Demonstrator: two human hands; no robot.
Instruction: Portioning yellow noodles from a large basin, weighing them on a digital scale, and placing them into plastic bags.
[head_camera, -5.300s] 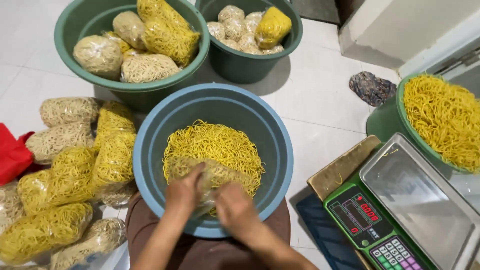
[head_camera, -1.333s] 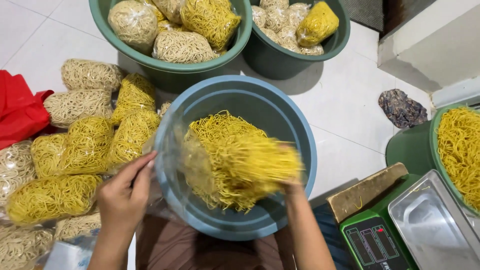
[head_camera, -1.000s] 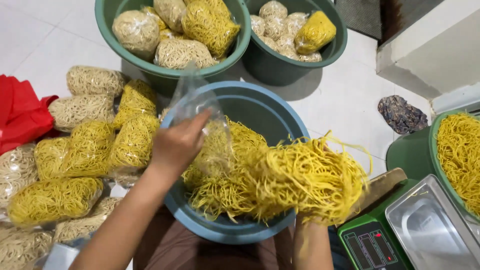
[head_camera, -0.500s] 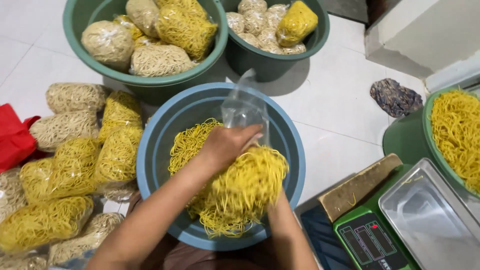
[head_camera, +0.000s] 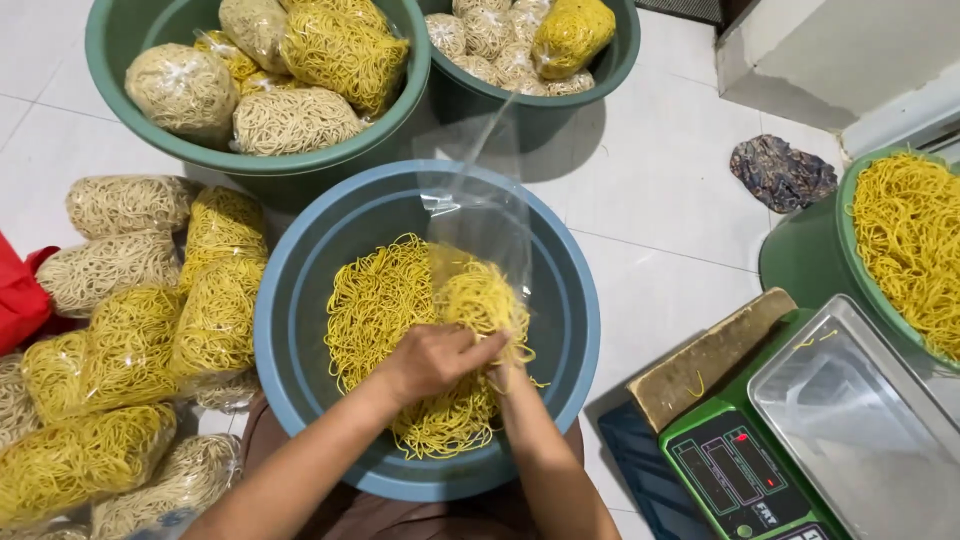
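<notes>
The single camera sits on the person's head and looks almost straight down at the floor. It is close, with the blue basin near the middle.

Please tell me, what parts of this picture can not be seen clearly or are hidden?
Head view only:
- Right hand: mostly hidden behind the left hand and noodles, so its grip is unclear.
- Clear plastic bag: its mouth is covered by the hands.
- Weighing scale: cut off by the lower right edge.
- Red cloth: cut off by the left edge.
</notes>
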